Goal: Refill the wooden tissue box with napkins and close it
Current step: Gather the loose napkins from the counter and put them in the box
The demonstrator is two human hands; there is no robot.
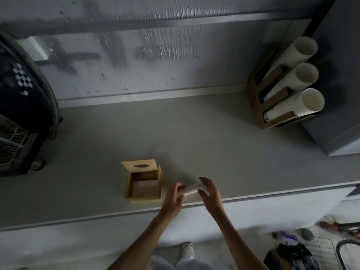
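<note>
Holding a white stack of napkins between both hands, the person stands at the front edge of the table. The left hand grips the stack's near-left end, fingers curled around it; the right hand cups the far-right end, fingers spread over the top. The stack sits just right of the wooden tissue box, close to it but not over the opening.

The box rests on the table, lid hinged back and standing open at the rear, slot visible in it. Its interior appears empty (lighting is dim, so a thin layer cannot be ruled out).

Assessment: the napkins look light, soft and compressible, and loose sheets are liable to fan or slip if gripped at one end only. Support at both ends with light squeezing pressure is judged appropriate. The box appears stiff and light, and it may slide on the smooth table when the lid is pressed shut; steadying one wall is advisable.
</note>
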